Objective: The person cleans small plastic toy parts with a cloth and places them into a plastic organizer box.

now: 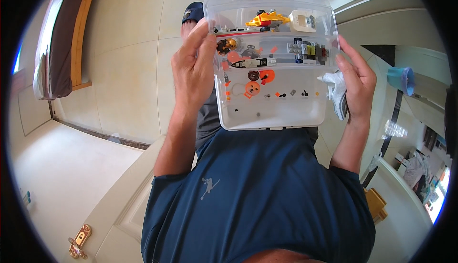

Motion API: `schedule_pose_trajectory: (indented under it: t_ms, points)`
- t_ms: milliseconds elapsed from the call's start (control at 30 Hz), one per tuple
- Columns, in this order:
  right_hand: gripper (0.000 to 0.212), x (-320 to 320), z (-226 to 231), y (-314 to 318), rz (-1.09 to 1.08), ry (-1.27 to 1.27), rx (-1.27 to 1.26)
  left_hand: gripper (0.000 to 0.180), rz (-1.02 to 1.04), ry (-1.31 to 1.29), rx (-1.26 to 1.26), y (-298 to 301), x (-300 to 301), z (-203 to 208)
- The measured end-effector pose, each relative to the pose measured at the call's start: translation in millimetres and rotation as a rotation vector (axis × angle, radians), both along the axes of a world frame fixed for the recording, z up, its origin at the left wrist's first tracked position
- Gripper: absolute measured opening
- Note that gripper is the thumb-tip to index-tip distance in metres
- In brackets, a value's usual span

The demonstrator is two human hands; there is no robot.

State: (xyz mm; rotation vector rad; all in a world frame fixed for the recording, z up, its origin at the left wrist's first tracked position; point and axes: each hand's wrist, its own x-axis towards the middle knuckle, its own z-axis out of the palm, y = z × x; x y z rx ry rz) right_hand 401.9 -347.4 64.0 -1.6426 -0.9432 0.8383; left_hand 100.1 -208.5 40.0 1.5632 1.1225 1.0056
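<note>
Between both hands a clear plastic storage box (291, 115) is held up in front of my body. My left hand (194, 67) grips its left side and my right hand (357, 79) its right side. A white and grey cloth (338, 91) is also tucked in my right hand, against the box. Inside the box lie a yellow toy piece (267, 19), a white device with a small screen (302, 21), a grey toy vehicle (308, 51), a black and white pointed toy piece (253, 63), an orange round piece with a face (252, 89) and several tiny parts.
A cream door with a gold handle (80, 241) stands at the lower left. A bed or bench with a wooden edge (82, 34) is at the upper left. On the right is a blue bin (400, 79). My slippered foot (192, 14) rests on pale floor tiles (129, 72).
</note>
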Motion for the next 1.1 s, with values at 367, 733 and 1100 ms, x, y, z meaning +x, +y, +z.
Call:
schedule_pose_trajectory:
  t_ms: [367, 733, 1100]
  points:
    - [0.032, -11.4, 8.8, -28.6, -0.031, -0.338, 0.083, 0.029, 0.071, 0.057, 0.145, -21.9, -7.0, -7.0]
    - [0.029, -19.1, 16.7, -52.9, 0.0, -0.29, 0.037, 0.031, 0.077, 0.079, 0.133, -52.5, -11.2, -2.9]
    - [0.029, -29.9, 21.6, -73.0, -0.018, -0.343, -0.036, 0.047, 0.112, -0.351, -0.223, -78.4, -11.7, -25.1]
